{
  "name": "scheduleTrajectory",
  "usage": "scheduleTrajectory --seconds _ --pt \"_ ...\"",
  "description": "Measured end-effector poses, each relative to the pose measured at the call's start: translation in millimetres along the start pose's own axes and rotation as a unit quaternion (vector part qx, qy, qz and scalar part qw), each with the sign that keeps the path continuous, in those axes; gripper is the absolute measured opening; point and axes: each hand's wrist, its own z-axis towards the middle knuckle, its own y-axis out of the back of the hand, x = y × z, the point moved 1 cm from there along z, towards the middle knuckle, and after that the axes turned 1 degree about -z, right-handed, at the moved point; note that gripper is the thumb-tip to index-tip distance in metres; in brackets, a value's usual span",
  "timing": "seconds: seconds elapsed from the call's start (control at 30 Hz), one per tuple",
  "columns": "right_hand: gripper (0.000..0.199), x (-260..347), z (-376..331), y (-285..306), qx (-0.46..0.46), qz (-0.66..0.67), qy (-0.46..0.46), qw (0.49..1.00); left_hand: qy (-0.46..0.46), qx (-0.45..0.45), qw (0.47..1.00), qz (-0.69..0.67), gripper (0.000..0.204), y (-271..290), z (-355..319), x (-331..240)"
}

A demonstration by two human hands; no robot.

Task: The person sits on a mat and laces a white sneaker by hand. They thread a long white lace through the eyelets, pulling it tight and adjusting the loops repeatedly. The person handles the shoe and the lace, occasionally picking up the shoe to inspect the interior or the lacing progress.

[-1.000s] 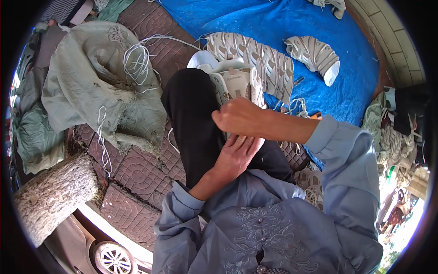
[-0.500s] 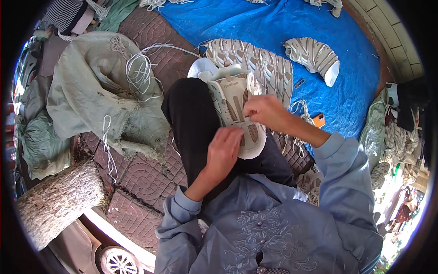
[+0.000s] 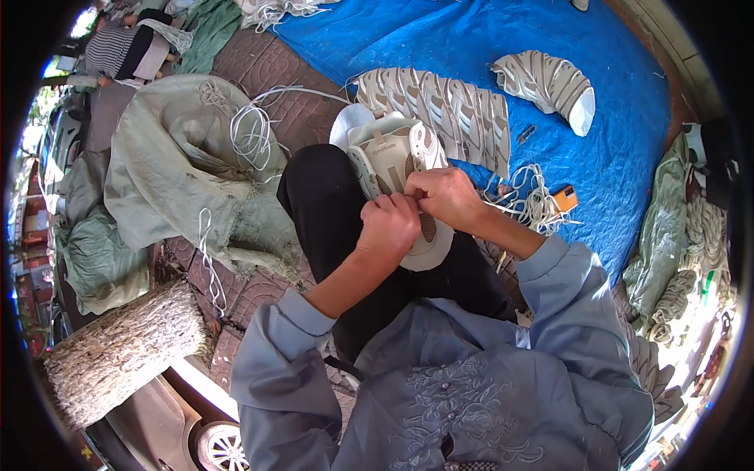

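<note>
A beige and white shoe upper (image 3: 386, 161) with brown mesh patches lies over my bent legs, its toe toward me. My left hand (image 3: 390, 228) is closed over the middle of the upper, fingertips bent down against it. Right beside it my right hand (image 3: 446, 196) is closed too, thumb and fingers pinched together at the lacing edge. The two hands almost touch. What their fingertips grip is too small and covered to make out.
A row of nested shoe uppers (image 3: 440, 110) and a curved stack of uppers (image 3: 546, 86) lie on a blue tarp (image 3: 620, 149). White laces (image 3: 534, 204) are heaped beside an orange phone (image 3: 565, 198). A grey-green sack (image 3: 169, 157) lies left, near a log (image 3: 126, 345).
My left hand has moved up along the upper and my right hand slightly down, so they now meet over its middle. Both were a little apart before. The view has shifted slightly.
</note>
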Motion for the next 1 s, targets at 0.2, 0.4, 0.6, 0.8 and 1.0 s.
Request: scheduleTrajectory --seconds 0.2,0.4,0.6,0.8,1.0 --pt "0.009 -1.2 -1.7 2.0 0.022 0.047 -0.067 0.996 0.063 -0.001 0.970 -0.237 0.011 0.4 -1.3 10.0" --pt "0.019 -2.0 -1.5 0.9 0.050 0.180 -0.137 0.973 0.190 -0.061 0.878 -0.435 0.007 1.2 -16.9 18.4" --pt "0.029 -10.8 -11.6 6.7 0.052 0.297 -0.176 0.937 0.428 -0.125 0.585 -0.677 0.010 40.4 -58.5 62.8" --pt "0.031 -2.8 -9.7 9.7 0.057 0.343 -0.193 0.917 0.353 -0.268 0.257 -0.858 0.012 19.7 -21.1 37.7" --pt "0.031 -23.9 -52.4 25.0 -0.007 0.030 -0.184 0.982 0.320 -0.234 0.211 -0.893 0.013 9.4 -42.8 51.8"
